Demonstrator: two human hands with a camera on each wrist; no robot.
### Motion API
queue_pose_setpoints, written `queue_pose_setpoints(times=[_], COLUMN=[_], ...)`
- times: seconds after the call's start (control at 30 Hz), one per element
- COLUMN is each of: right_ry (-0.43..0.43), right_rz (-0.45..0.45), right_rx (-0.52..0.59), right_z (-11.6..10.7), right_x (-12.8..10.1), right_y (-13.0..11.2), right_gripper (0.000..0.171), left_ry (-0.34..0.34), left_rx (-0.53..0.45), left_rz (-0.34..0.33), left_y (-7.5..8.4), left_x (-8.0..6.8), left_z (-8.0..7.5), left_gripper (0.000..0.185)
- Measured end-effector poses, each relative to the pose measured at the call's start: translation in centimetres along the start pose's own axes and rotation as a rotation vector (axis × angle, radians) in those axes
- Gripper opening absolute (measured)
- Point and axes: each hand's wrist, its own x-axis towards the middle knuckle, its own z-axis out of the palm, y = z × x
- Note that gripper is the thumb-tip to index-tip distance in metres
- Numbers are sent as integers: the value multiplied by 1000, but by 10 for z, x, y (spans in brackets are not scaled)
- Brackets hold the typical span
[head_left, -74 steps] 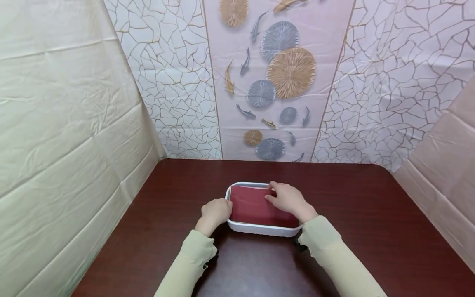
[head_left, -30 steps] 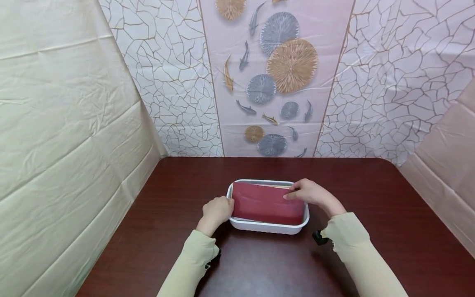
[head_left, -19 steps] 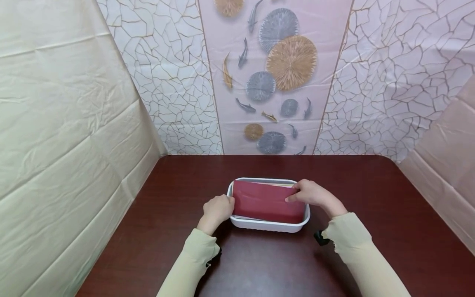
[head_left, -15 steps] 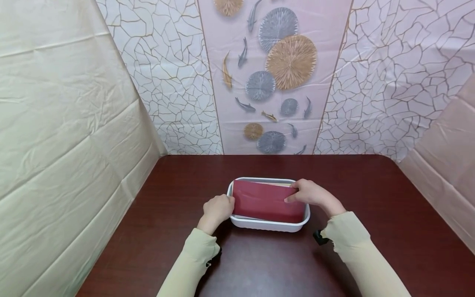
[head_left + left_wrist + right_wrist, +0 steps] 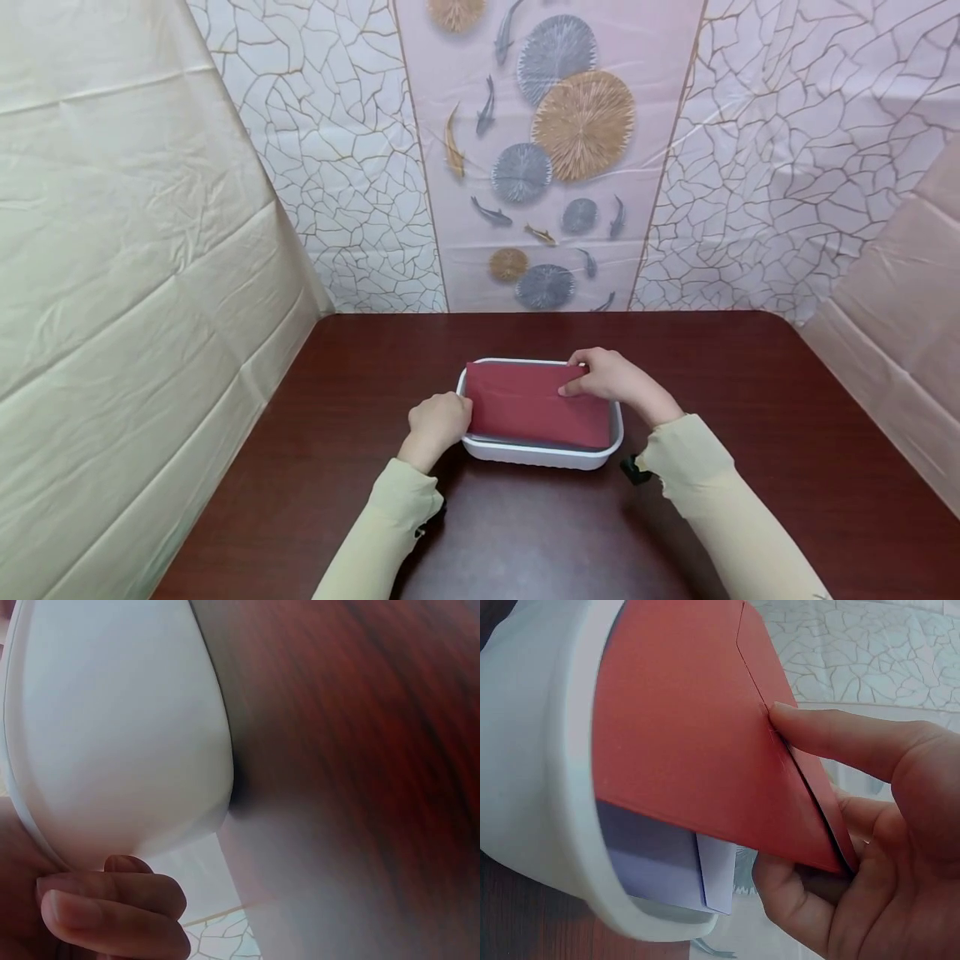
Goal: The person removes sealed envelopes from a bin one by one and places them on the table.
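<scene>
A red envelope (image 5: 536, 404) lies over the white plastic basin (image 5: 525, 455), covering most of its opening. My right hand (image 5: 611, 379) pinches the envelope near its far right edge, with the thumb on top by the flap and the fingers beneath, as the right wrist view shows. Under it in that view is a pale lavender envelope (image 5: 656, 859) inside the basin. At the basin's left end my left hand (image 5: 437, 421) grips the rim; in the left wrist view its curled fingers (image 5: 112, 900) are against the outer wall.
The basin stands on a dark red-brown wooden table (image 5: 360, 375). A patterned backdrop (image 5: 532, 167) rises behind it, with plain cream cloth (image 5: 135, 292) at the left and pinkish cloth (image 5: 900, 333) at the right.
My right hand has moved up and to the left with the red envelope, whose far edge now hides the pale envelope edges seen behind it. The left hand keeps its hold on the rim.
</scene>
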Motion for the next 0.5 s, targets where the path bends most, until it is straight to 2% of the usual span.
queue_pose_setpoints(times=[0.13, 0.37, 0.5], right_ry=[4, -73, -112], right_rz=[1, 70, 69], right_rx=[74, 519, 658], right_z=[-2, -9, -4], right_x=[-4, -22, -35], right_y=[3, 18, 29], right_gripper=[45, 50, 55], left_ry=[-4, 3, -6], left_rx=[-9, -2, 4], left_rz=[-11, -19, -25], left_y=[-1, -3, -2], left_x=[0, 2, 3], left_z=[1, 2, 3], left_gripper=[42, 42, 43])
